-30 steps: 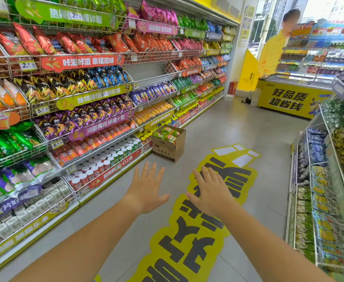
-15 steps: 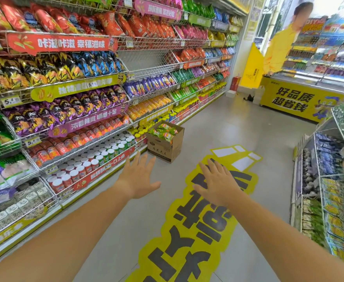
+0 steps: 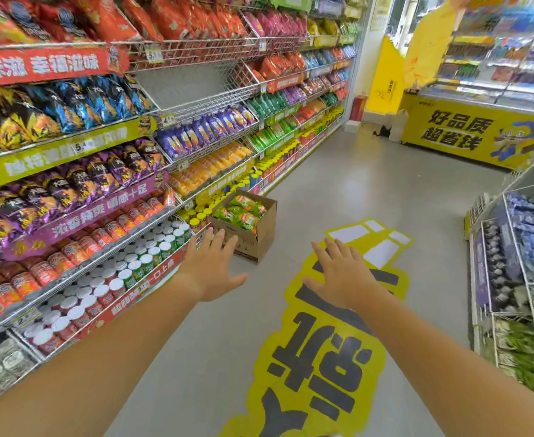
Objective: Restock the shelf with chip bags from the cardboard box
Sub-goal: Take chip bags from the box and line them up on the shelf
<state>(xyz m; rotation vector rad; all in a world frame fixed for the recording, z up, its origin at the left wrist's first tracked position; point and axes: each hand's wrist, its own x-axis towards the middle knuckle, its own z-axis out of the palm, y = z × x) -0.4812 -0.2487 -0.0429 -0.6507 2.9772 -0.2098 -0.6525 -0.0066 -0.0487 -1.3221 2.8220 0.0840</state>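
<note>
An open cardboard box (image 3: pixel 259 238) stands on the floor against the foot of the left shelving, filled with green chip bags (image 3: pixel 243 212). One wire shelf bay (image 3: pixel 190 86) in the upper middle of the shelving has no bags in it. My left hand (image 3: pixel 212 268) is stretched forward with fingers spread, its fingertips overlapping the box's near corner in the view, holding nothing. My right hand (image 3: pixel 343 275) is also held out flat and empty, over the yellow floor sticker, to the right of the box.
Snack shelving (image 3: pixel 79 159) runs along the left; a wire rack (image 3: pixel 512 266) of packets lines the right. A yellow floor sticker (image 3: pixel 322 351) covers the aisle floor. Ahead stand a yellow freezer counter (image 3: pixel 467 134) and a person in yellow (image 3: pixel 430 42).
The view has advanced down the aisle; the box is nearer and larger. Both hands stay outstretched and open, the left now reaching the box's corner in the view.
</note>
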